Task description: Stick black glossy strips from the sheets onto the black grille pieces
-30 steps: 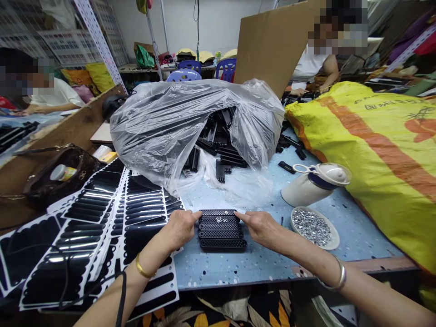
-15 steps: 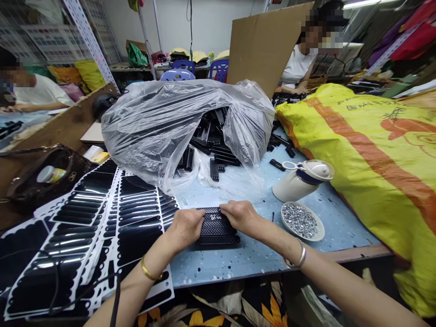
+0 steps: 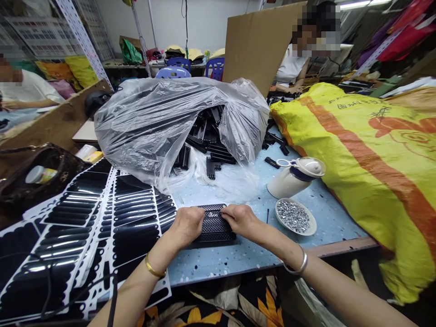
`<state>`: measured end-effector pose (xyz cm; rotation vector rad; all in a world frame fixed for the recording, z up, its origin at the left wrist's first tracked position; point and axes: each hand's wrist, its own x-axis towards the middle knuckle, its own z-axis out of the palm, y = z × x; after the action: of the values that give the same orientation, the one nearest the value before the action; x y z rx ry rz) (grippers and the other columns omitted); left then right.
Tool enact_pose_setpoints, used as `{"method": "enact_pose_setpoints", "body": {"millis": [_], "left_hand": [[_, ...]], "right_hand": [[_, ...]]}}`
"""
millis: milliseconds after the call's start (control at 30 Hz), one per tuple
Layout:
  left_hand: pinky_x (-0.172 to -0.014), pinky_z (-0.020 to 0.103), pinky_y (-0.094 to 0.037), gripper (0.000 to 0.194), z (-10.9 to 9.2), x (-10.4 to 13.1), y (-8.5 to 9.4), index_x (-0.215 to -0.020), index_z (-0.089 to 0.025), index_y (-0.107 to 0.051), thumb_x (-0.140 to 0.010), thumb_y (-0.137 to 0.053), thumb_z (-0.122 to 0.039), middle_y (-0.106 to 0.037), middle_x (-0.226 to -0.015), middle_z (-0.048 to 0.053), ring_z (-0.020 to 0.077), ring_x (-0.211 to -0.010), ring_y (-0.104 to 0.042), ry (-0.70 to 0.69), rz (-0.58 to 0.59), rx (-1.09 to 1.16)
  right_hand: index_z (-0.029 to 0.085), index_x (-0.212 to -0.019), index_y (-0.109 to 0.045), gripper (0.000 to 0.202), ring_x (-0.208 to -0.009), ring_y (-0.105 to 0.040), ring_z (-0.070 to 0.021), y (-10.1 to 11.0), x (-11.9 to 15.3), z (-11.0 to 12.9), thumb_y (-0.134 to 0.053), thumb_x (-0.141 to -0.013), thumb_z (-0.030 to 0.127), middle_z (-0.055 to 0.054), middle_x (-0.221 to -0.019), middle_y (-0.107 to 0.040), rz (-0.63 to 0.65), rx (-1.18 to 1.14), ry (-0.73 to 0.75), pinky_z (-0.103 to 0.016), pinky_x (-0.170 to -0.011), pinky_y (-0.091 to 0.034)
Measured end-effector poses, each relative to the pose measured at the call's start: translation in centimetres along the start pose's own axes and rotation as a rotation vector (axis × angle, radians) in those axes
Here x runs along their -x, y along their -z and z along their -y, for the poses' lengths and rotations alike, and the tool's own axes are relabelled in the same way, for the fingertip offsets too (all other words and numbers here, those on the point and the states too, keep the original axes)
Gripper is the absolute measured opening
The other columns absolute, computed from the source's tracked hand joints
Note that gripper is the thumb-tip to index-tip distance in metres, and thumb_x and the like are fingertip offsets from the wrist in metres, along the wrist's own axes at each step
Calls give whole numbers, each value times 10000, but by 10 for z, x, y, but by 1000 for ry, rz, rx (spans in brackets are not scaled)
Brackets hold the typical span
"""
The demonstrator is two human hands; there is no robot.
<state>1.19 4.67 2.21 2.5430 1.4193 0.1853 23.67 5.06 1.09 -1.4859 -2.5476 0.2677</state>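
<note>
Two bare hands at a row of black perforated strips (image 3: 214, 227), laid side by side on the speckled blue worktop (image 3: 245, 262) near its front edge. The left hand (image 3: 187, 223) covers the strips' left ends, the right hand (image 3: 241, 219) their upper right ends. Each grip is drawn in, fingers curled and fingertips touching the strips; from where I stand, I cannot tell whether a strip is pinched or merely pressed. Between the hands, several small pale rings (image 3: 213, 215) lie on the strips. Right: a white bowl (image 3: 312, 226) of shiny metal bits (image 3: 293, 215) and, just behind it, a white lidded jug (image 3: 285, 183). Left: overlapping sheets (image 3: 134, 209) bearing glossy black shapes. Behind: a translucent plastic bag (image 3: 143, 113), more black parts (image 3: 207, 136) showing at its opening. Far right: a yellow sack (image 3: 354, 163) with an orange band. Beyond: a co-worker (image 3: 292, 66) beside a cardboard panel (image 3: 255, 50).
</note>
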Motion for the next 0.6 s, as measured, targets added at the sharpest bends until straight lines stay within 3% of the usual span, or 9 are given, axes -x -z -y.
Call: {"method": "enact_pose_setpoints", "body": {"millis": [167,333,467,600], "left_hand": [[-697,314,-535,237,11,10,-6,-859,-173,-717,-936,-493,-169,-774,-842,98,246,-804,-740,7,-35,19],[-720,317,-560,159,22,18,-13,-938,-192,-723,-881,-575,-191,-772,-863,79,239,-815,-737,-3,-168,117],[-689,308,-573,272,24,28,-13,-1071,-187,-721,-874,-538,-145,-774,-853,79,225,-759,-738,-56,-265,126],[-602,320,-573,443,17,36,-14,-1213,-182,-695,-831,-499,-72,-751,-748,71,228,-639,-713,-114,-223,-18]], "right_hand": [[182,-1096,-750,290,-813,-735,-213,-4,12,-4,-557,-886,132,-84,-928,-789,-60,-5,15,-286,-721,-539],[113,-1267,-657,442,-662,-683,-197,-9,29,-6,-435,-891,46,-92,-798,-745,-153,82,166,-276,-598,-501],[73,-1321,-604,549,-619,-640,-184,-10,35,-4,-413,-816,-30,-83,-750,-705,-110,195,226,-272,-560,-451],[49,-1368,-555,634,-602,-614,-181,-6,38,1,-410,-758,-43,-90,-765,-700,-23,276,241,-290,-560,-417]]}}
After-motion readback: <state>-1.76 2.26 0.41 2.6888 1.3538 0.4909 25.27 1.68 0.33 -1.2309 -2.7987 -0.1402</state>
